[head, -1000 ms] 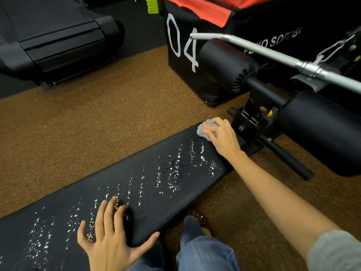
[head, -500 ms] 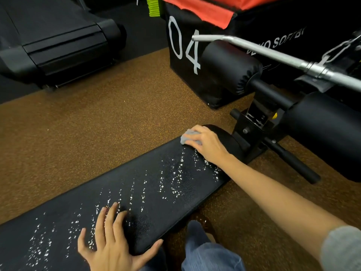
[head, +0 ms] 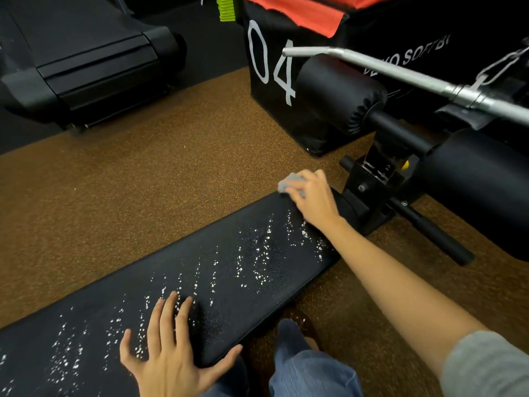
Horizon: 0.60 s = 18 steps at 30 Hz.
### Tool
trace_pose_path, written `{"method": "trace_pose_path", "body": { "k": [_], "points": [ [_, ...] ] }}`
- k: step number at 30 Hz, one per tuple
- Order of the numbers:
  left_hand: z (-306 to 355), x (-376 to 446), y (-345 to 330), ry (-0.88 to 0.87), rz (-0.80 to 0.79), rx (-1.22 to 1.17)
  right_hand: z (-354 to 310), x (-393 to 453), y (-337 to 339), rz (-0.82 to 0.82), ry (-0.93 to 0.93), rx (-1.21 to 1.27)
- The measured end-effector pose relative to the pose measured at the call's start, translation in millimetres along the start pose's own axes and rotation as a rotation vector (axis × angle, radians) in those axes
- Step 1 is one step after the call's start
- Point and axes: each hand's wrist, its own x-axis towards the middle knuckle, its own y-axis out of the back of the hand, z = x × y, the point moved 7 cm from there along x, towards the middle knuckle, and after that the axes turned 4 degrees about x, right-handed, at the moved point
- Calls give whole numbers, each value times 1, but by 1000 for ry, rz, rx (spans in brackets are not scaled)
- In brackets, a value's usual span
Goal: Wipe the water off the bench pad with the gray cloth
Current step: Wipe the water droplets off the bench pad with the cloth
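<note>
Half a second on, the right hand (head: pixel 313 200) is sliding the gray cloth (head: pixel 289 185) back to the bench pad (head: pixel 229 270) end, fingers curled around it; left hand (head: pixel 169 351) is pressing flat, fingers spread.

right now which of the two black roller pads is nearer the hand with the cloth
The smaller roller pad beside the box marked 04; the bigger one sits farther right.

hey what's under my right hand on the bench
The gray cloth, bunched under the fingers of your right hand at the far end of the bench pad. Most of the cloth is covered, and so is any water beneath it.
</note>
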Motion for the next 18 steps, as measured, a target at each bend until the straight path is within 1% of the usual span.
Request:
{"method": "trace_pose_path", "body": {
  "k": [1,2,3,5,6,7,8,9,12,13,14,16,17,18],
  "points": [
    [0,0,0,0,-1,-1,8,3,1,37,-89,2],
    [0,0,0,1,-1,-1,3,1,-2,30,-97,24],
    [0,0,1,2,3,-4,-13,-4,-10,-21,-27,69],
    [1,0,2,1,16,-8,-48,-23,-26,-200,184,156],
    [0,-1,2,0,19,-7,-56,-31,-26,-255,267,166],
    [0,-1,2,-1,18,-5,-56,-31,-21,-271,311,150],
    [0,-1,1,-2,16,-5,-47,-24,-15,-248,296,116],
    [0,-1,1,-3,16,-5,-32,-14,-9,-196,225,82],
    [0,0,1,-11,13,2,17,7,3,1,-118,-5],
    [0,0,0,-11,11,2,15,6,0,15,-141,11],
    [0,0,0,-8,11,1,0,2,-6,-21,-85,55],
    [0,0,1,-1,20,1,-42,-17,-21,-184,130,161],
    [0,0,1,2,23,2,-52,-25,-25,-262,207,171],
    [-1,0,2,3,27,2,-56,-28,-25,-303,264,137]
  ]
}}
